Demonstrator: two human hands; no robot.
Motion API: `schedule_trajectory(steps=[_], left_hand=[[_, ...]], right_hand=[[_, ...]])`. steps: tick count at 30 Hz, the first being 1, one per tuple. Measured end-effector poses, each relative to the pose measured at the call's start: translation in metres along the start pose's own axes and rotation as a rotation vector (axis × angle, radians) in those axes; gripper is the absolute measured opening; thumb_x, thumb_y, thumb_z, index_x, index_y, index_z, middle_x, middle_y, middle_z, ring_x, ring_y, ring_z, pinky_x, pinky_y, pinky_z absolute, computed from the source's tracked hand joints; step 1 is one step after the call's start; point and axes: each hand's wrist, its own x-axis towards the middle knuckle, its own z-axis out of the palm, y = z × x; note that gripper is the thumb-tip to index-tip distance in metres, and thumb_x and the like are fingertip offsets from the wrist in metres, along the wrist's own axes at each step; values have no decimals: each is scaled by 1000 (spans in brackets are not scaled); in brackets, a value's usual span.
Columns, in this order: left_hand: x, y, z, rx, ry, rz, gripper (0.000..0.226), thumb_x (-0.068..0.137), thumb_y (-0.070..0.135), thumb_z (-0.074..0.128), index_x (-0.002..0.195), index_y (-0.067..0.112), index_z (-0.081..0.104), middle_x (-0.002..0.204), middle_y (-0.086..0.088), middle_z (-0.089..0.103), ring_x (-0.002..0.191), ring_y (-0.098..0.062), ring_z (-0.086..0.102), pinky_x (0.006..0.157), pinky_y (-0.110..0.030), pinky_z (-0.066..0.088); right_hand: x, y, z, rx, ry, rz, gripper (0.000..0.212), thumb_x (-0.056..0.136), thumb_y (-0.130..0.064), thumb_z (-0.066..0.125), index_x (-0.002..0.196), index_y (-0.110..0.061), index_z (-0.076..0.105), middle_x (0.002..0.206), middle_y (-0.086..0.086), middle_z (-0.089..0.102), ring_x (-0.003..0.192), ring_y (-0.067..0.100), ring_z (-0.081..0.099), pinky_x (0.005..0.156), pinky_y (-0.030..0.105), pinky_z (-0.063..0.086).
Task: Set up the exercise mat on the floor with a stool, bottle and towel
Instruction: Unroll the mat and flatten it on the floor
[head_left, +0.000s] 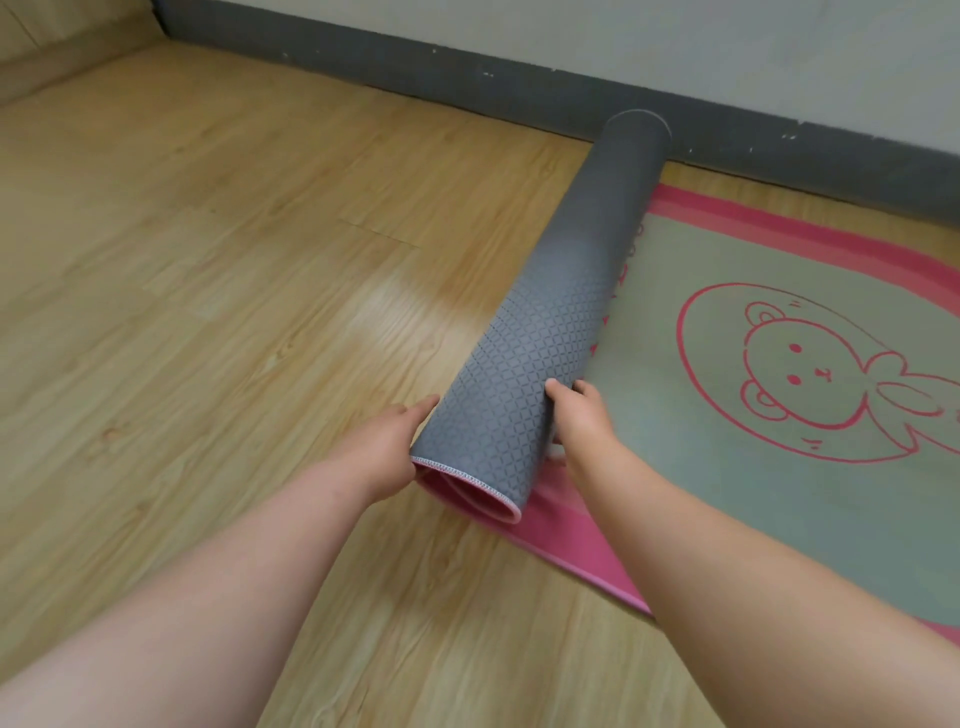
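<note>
The exercise mat (779, 291) lies partly unrolled on the wooden floor; its flat part is grey-green with a pink border and a pink bear drawing. The rolled part (561, 291) has a grey diamond-patterned back and runs from near me to the wall. My left hand (387, 447) holds the left side of the roll's near end, fingers under its edge. My right hand (579, 415) rests on the roll's right side, thumb on top. No stool, bottle or towel is in view.
Light wooden floor (234, 260) spreads to the left of the roll. A dark grey skirting board (415, 67) runs along the white wall at the back, touching the roll's far end. A beige surface shows at the top left corner.
</note>
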Motion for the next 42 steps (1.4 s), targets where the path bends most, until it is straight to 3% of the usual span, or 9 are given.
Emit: schedule_trajectory(steps=[5, 10, 12, 17, 20, 27, 31, 38, 42], left_hand=[[3, -10, -4, -177, 94, -37, 65, 85, 29, 57, 142, 47, 33, 126, 11, 55, 107, -17, 57, 80, -34, 50], [6, -34, -5, -612, 154, -230, 48, 84, 16, 58, 128, 34, 58, 104, 8, 65, 84, -11, 62, 66, -24, 43], [4, -39, -2, -669, 178, -291, 52, 83, 14, 56, 132, 31, 54, 105, 7, 63, 88, -13, 61, 71, -26, 43], [-6, -37, -10, 66, 425, 40, 69, 67, 28, 55, 134, 31, 40, 129, 6, 50, 104, -23, 59, 71, -33, 47], [-5, -35, -9, 119, 452, 114, 63, 69, 26, 54, 131, 30, 42, 123, 3, 52, 99, -27, 60, 70, -36, 49], [13, -69, -13, -685, 461, -421, 54, 79, 4, 41, 120, 33, 62, 112, 3, 68, 97, -22, 61, 73, -28, 41], [13, -82, -11, -692, 577, -571, 53, 84, 5, 43, 132, 26, 52, 128, -1, 58, 105, -26, 59, 84, -36, 48], [15, -79, -5, -423, 708, -396, 43, 73, -4, 43, 101, 27, 53, 104, 5, 60, 88, -27, 57, 63, -33, 41], [30, -101, -11, -838, 665, -610, 33, 75, -1, 40, 88, 26, 55, 85, 2, 65, 80, -29, 60, 64, -34, 44]], right_hand=[[-7, -8, 19, 41, 6, -66, 59, 88, -29, 63, 141, -23, 40, 140, -4, 49, 121, 20, 54, 102, 47, 45], [-10, -15, 33, 41, -47, -124, 47, 93, -12, 54, 139, -21, 44, 128, 1, 53, 78, 15, 57, 62, 30, 50], [-8, -13, 37, -20, -13, -97, 49, 93, -12, 54, 140, -18, 43, 123, 4, 55, 82, 15, 55, 78, 36, 52], [-22, 3, 60, 50, -160, 266, 43, 96, -34, 50, 134, -16, 42, 129, 9, 56, 107, 30, 58, 88, 48, 50], [-20, 7, 76, 20, -101, 155, 51, 94, -40, 51, 137, -15, 41, 132, 9, 56, 115, 32, 57, 98, 52, 47], [-19, -6, 95, -95, -121, -126, 34, 94, -17, 53, 128, -19, 55, 103, 5, 63, 72, 18, 61, 66, 31, 53], [-15, -3, 106, -207, -138, -57, 50, 95, -19, 52, 143, -19, 39, 138, 6, 50, 116, 27, 56, 96, 41, 49], [-20, 14, 135, -239, -264, 242, 25, 100, -40, 39, 95, -19, 50, 79, 3, 49, 55, 16, 43, 52, 25, 47], [-14, 22, 156, -391, -321, -90, 47, 98, -46, 38, 135, -18, 45, 126, -3, 53, 110, 15, 50, 106, 39, 40]])
